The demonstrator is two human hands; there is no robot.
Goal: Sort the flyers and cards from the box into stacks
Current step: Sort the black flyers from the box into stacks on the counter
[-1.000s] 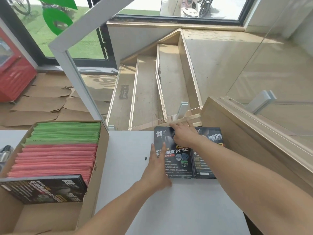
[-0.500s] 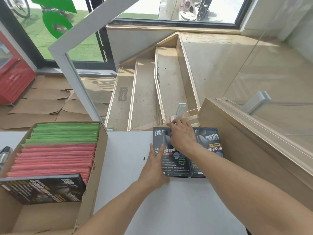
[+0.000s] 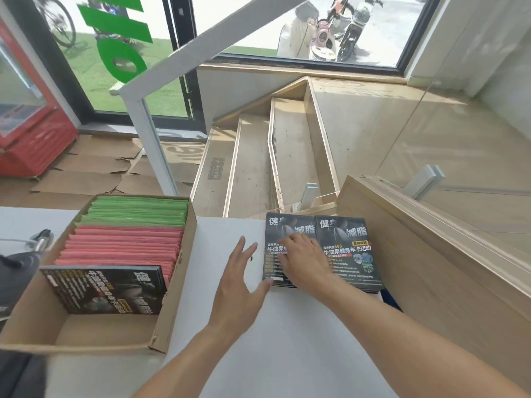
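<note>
Head view shows the right hand point(image 3: 304, 261) pressing flat, loose fingers on the left flyer stack point(image 3: 280, 251), left hand point(image 3: 240, 278) open beside it; a careless nudge could skew it.

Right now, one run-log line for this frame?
left hand: open, beside left black flyer stack | right hand: flat on it | brown cardboard box: cards remain

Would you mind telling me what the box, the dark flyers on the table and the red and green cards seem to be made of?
The box looks like plain brown corrugated cardboard, matte, with raw cut edges. The dark flyers seem to be printed coated paper; a faint sheen suggests a glossy finish, though that is uncertain. The red cards and green cards look like matte coloured paper or thin card, seen mostly edge-on.
</note>
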